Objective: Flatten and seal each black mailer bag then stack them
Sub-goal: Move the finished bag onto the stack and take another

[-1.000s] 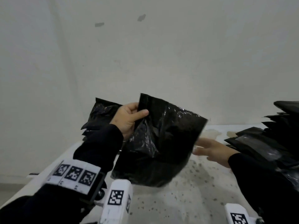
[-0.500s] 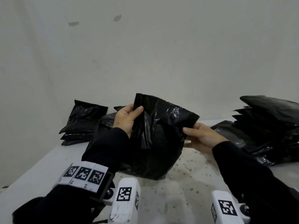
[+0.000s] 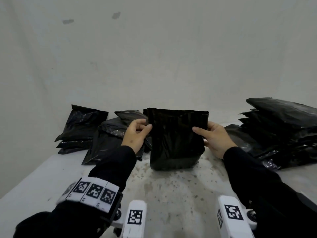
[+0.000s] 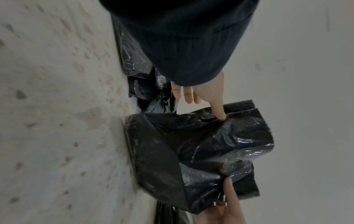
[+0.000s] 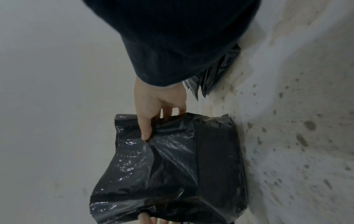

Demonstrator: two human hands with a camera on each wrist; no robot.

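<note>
Since a second ago the black mailer bag (image 3: pixel 176 140) has dropped upright onto the table (image 3: pixel 171 194), squared up. Left hand (image 3: pixel 137 134) and right hand (image 3: pixel 216 140) each pinch a side edge near the top, bag between them.

Both arms, in dark sleeves, reach forward from the near edge and converge toward the centre. The left hand (image 3: pixel 137 134) sits left of centre, back of the hand facing the camera, thumb and forefinger pinching the left edge of an upright black mailer bag (image 3: pixel 175 140), its other fingers loosely curled. The right hand (image 3: pixel 214 138) mirrors it on the right, thumb lying across the bag's near face, fingers hidden behind it. A white band with square printed markers (image 3: pixel 93 191) wraps the left forearm.
</note>
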